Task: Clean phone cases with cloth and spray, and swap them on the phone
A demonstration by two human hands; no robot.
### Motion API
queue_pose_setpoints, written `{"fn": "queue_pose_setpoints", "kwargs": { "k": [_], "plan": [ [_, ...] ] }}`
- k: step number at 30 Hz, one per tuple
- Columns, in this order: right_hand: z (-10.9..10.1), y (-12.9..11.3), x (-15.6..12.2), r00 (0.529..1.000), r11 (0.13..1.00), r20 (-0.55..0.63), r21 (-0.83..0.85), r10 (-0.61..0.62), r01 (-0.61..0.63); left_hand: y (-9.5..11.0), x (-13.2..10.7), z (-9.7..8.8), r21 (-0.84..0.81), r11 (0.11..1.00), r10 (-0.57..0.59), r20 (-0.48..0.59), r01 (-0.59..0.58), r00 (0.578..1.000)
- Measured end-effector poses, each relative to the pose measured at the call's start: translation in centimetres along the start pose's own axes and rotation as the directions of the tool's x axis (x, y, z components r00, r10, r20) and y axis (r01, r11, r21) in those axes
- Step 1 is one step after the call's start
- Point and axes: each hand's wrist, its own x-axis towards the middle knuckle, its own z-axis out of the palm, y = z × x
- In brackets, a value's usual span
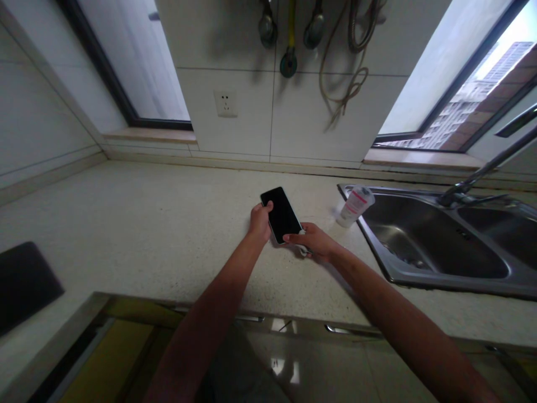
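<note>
Here, phone (281,214) between left hand (260,221), right hand (314,242)

The black rectangular smartphone (282,215) is over the speckled stone bench (146,224). At its 3 o'clock lies the white plastic tube (354,206), by the stainless steel sink (377,252). At 8 o'clock lies the dark flat mat (25,282).

Both forearms are bare along their whole visible length, slender in build. Left hand (260,221) and right hand (316,242) are bare. Dim light leaves finer surface detail unreadable.
</note>
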Motion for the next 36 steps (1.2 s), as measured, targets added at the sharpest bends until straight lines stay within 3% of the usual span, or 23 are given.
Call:
{"fn": "queue_pose_setpoints", "kwargs": {
  "k": [3,7,12,15,18,20,23,25,27,29,31,34,36],
  "plan": [
    [-0.7,-0.2,-0.2,0.992,0.997,0.122,-0.067,-0.017,0.025,0.3,0.1,-0.4,0.228,0.974,0.019,-0.048,-0.008,0.999],
    [-1.0,0.4,0.2,0.996,0.989,0.075,-0.136,-0.045,0.055,0.5,0.2,-0.9,0.513,0.852,0.178,-0.094,-0.106,0.979],
    [-0.5,1.5,0.9,0.997,0.974,0.048,-0.218,-0.058,0.067,0.4,0.0,-1.3,0.59,0.794,0.239,-0.082,-0.146,0.968],
    [-0.6,1.6,1.1,0.994,0.972,0.039,-0.211,-0.099,0.105,0.6,-0.6,-1.2,0.74,0.654,0.27,-0.037,-0.154,0.962],
    [-1.6,1.2,1.4,0.985,0.957,-0.08,-0.259,-0.154,0.129,0.8,-1.5,-0.9,0.877,0.46,0.278,0.007,-0.139,0.961],
    [-2.9,1.0,1.6,0.95,0.916,-0.203,-0.374,-0.236,0.147,0.9,-1.8,-0.8,0.927,0.352,0.265,0.037,-0.132,0.964],
    [-5.1,0.9,1.5,0.852,0.776,-0.334,-0.618,-0.403,0.125,0.8,-2.1,-0.8,0.978,0.147,0.254,0.105,-0.146,0.961],
    [-6.3,1.0,1.1,0.824,0.677,-0.376,-0.736,-0.424,0.012,0.7,-2.1,-0.8,0.988,-0.005,0.246,0.15,-0.153,0.958],
    [-7.0,1.2,0.6,0.83,0.586,-0.408,-0.801,-0.381,-0.125,0.5,-2.1,-0.9,0.98,-0.118,0.237,0.182,-0.158,0.954],
    [-7.3,1.3,0.2,0.82,0.52,-0.44,-0.828,-0.367,-0.212,0.3,-2.0,-0.9,0.971,-0.182,0.236,0.199,-0.158,0.951],
    [-7.2,1.0,-0.1,0.765,0.504,-0.47,-0.835,-0.44,-0.224,0.1,-2.0,-1.0,0.963,-0.222,0.242,0.204,-0.151,0.949],
    [-6.9,0.3,-0.4,0.626,0.545,-0.485,-0.831,-0.61,-0.112,-0.2,-2.0,-1.1,0.956,-0.258,0.248,0.208,-0.143,0.946],
    [-6.5,0.0,-0.4,0.582,0.575,-0.461,-0.818,-0.67,0.014,-0.2,-2.0,-1.1,0.953,-0.266,0.245,0.214,-0.146,0.946]
  ]
}}
